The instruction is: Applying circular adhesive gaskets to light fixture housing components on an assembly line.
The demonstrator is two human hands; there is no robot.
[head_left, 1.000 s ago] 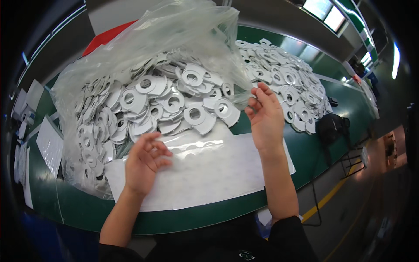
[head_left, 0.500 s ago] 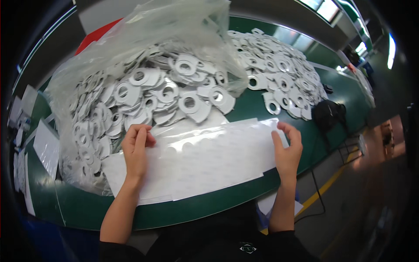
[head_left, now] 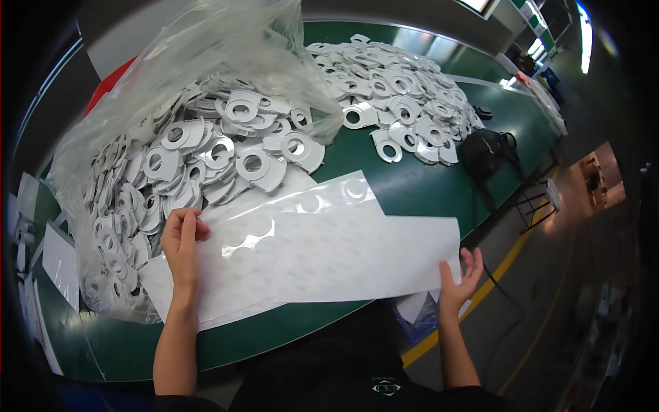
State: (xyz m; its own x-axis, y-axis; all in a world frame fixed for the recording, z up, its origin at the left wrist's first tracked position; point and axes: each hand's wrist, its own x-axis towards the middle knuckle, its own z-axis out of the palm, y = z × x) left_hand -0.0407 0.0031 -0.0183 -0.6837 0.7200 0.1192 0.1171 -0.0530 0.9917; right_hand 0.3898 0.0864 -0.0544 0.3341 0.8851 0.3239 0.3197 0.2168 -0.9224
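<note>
Two overlapping white sheets lie in front of me. The lower one, a glossy sheet with round cut outlines (head_left: 343, 192), slants across the green table. Over it a plain white sheet (head_left: 371, 257) reaches right, past the table's front edge. My left hand (head_left: 182, 247) is over the left part of the sheets, thumb and fingers curled together; whatever they pinch, if anything, is hidden. At the plain sheet's right end is my right hand (head_left: 458, 283), its fingers apart, the thumb in front of the sheet's edge and the other fingers beyond it.
Flat white ring-shaped plastic parts (head_left: 206, 147) fill a large clear plastic bag (head_left: 226, 41) behind the sheets. More such parts form a heap (head_left: 405, 96) farther right. A black bag (head_left: 489, 152) sits at the right side of the green table (head_left: 412, 192). A stool (head_left: 546, 199) stands beyond.
The plain sheet has slid right and toward me, uncovering round outlines on the glossy sheet. My right hand has moved down with its end. The whole view has shifted somewhat.
</note>
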